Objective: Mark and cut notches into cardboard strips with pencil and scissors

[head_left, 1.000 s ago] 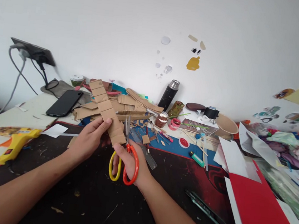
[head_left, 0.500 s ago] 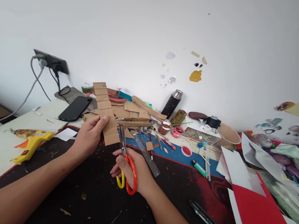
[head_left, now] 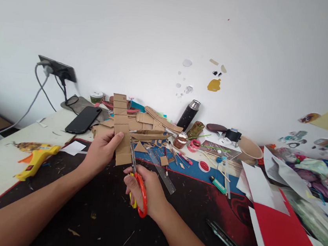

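Note:
A long cardboard strip (head_left: 120,114) with dark cross lines stands nearly upright, pinched in my left hand (head_left: 103,147) with the thumb on its face. My right hand (head_left: 147,188) grips a pair of scissors (head_left: 141,193) with one red and one yellow handle. The scissor blades point up and lie close along the strip's right edge; whether they touch it I cannot tell. Behind both hands lies a pile of cut cardboard pieces (head_left: 158,119).
A yellow glue gun (head_left: 36,162) and a black phone (head_left: 83,120) are at the left. Beyond the hands stand a black flask (head_left: 189,114) and paint jars (head_left: 180,140). A clear ruler (head_left: 161,171) and a green-capped tool (head_left: 218,185) lie centre right, red paper (head_left: 290,236) farther right.
The cardboard strip has turned more upright and its top has shifted right. My left hand has moved slightly right and down, while the scissor blades have come closer together and tilted left.

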`<act>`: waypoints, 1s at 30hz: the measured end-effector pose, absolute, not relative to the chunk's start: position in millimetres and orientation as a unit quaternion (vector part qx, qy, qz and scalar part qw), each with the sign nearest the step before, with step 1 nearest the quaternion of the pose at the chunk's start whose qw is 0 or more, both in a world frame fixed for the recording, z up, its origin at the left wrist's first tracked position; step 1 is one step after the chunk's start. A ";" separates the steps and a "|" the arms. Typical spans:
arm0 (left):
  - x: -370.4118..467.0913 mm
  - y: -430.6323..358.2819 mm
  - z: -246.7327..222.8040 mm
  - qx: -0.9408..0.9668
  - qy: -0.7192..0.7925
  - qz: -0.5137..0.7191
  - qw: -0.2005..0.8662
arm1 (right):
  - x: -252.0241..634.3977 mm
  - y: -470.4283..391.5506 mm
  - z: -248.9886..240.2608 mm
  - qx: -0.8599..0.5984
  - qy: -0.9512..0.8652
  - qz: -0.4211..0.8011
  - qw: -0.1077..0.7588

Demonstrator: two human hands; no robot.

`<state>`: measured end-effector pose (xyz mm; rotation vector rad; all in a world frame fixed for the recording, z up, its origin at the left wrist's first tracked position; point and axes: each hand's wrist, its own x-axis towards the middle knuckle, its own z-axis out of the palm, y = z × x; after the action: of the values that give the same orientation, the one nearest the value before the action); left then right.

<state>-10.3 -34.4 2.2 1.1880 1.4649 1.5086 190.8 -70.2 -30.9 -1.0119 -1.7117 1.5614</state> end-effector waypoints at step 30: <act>7.3 -36.0 -21.5 0.397 0.578 0.613 0.363 | 185.6 -71.7 -19.8 -0.474 -0.715 0.448 0.251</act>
<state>7.3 -36.0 -21.5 1.0230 1.4883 1.5791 185.6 -71.7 -19.8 -1.2897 -1.9452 1.2202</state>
